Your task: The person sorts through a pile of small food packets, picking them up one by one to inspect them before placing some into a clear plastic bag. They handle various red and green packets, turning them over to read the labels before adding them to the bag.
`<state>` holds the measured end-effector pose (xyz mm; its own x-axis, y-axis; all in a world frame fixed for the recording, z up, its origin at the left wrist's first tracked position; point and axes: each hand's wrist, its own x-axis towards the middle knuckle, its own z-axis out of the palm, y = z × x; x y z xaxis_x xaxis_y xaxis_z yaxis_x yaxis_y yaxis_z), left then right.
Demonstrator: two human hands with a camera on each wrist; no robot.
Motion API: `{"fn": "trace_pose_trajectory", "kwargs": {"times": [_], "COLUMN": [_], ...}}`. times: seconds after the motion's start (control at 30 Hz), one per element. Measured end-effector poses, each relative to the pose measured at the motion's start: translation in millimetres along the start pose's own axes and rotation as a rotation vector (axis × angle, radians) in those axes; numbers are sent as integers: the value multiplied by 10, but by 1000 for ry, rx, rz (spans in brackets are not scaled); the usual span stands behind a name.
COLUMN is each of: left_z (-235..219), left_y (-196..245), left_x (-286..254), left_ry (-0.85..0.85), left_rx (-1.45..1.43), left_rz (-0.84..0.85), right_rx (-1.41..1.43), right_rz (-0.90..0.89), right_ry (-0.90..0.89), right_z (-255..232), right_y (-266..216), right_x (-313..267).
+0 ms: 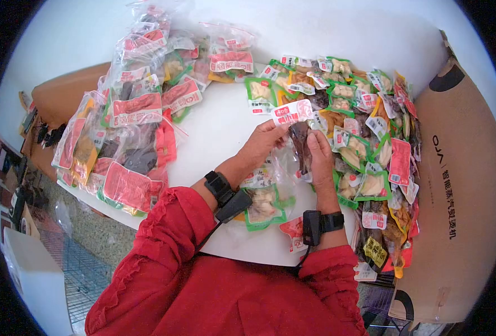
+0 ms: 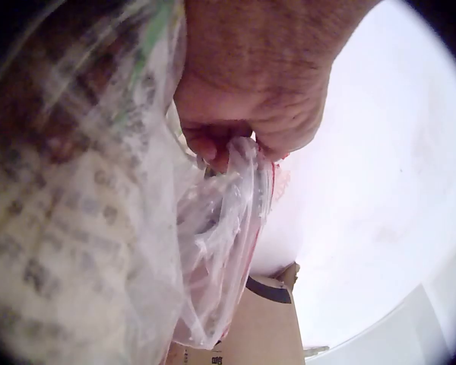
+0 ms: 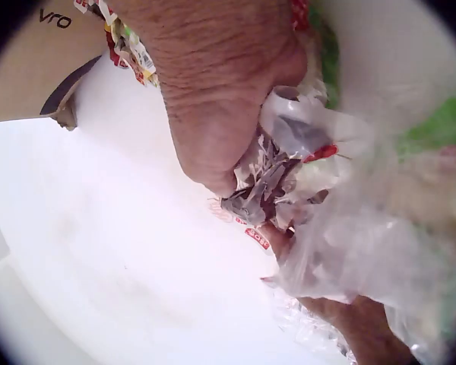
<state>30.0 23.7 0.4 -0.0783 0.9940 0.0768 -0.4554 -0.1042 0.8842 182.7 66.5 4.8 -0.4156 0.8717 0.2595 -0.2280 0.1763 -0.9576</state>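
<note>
Both hands meet over the white table (image 1: 203, 148). My left hand (image 1: 265, 141) pinches the mouth of a clear plastic zip bag (image 2: 220, 251), which shows a red strip along its edge. My right hand (image 1: 322, 158) grips a dark brown vacuum-sealed food packet (image 1: 300, 143), its thumb along one side; crinkled dark film of it shows below the thumb in the right wrist view. The bag hangs under the hands, partly hidden by them. A green-edged packet of pale food (image 1: 263, 208) lies below, nearer my body. A red-and-white packet (image 1: 294, 232) lies beside the right wrist.
A large pile of mixed food packets (image 1: 351, 148) covers the table's right side. Filled clear bags with red labels (image 1: 133, 179) are heaped at the left. A cardboard box (image 1: 447, 196) stands along the right edge, and a white wall (image 1: 349, 28) closes the back.
</note>
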Motion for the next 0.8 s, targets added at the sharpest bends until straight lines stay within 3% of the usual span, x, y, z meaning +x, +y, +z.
{"fn": "trace_pose_trajectory", "kwargs": {"times": [0.27, 0.7, 0.77, 0.8], "left_z": [-53, 38, -60, -64], "left_y": [-43, 96, -45, -79], "left_x": [33, -56, 31, 28], "left_ry": [20, 74, 12, 29], "left_rx": [-48, 8, 45, 30], "left_rz": [3, -48, 78, 59], "right_rx": [-141, -236, -303, -340], "right_rz": [-70, 2, -31, -25], "right_ry": [45, 108, 120, 141], "right_z": [-44, -75, -32, 16], "right_y": [68, 127, 36, -59], "right_x": [25, 47, 3, -34]}}
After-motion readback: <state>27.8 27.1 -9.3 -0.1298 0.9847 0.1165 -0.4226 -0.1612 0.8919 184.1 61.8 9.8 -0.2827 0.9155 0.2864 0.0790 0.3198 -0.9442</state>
